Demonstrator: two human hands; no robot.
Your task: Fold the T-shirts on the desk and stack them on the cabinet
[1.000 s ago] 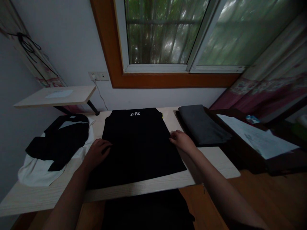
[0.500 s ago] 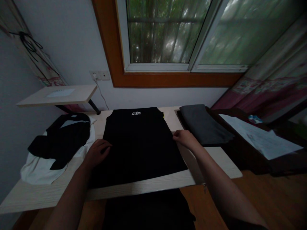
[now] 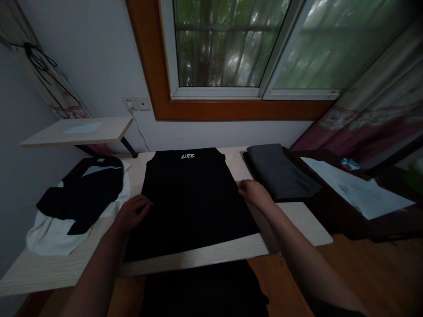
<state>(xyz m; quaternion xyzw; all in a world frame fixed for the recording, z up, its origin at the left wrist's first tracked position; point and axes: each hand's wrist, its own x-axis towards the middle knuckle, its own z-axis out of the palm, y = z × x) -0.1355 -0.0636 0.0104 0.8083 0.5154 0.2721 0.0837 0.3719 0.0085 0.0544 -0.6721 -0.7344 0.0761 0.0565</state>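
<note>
A black shirt [image 3: 194, 207] lies spread flat on the pale wooden table, white characters near its far end. At its left side edge, my left hand [image 3: 134, 212] is closed, with thumb and fingertips pinching the cloth. My right hand [image 3: 255, 193] has its fingers curled together on the right side edge at about the same height. The fingertips of both hands are partly hidden or dark against the fabric. A bit of yellow shows at the shirt's far right edge.
Black and white garments [image 3: 82, 193] lie heaped on the left, beside a small raised shelf [image 3: 112, 130] bearing a paper. Folded grey cloth [image 3: 280, 171] rests to the right. Farther right, a large paper sheet [image 3: 357, 187] lies on a dark surface. The table's front edge [image 3: 211, 255] is close to me.
My left hand has shifted very slightly down along the shirt's left edge, and the near left corner of the cloth has moved a little. The right hand stays in place.
</note>
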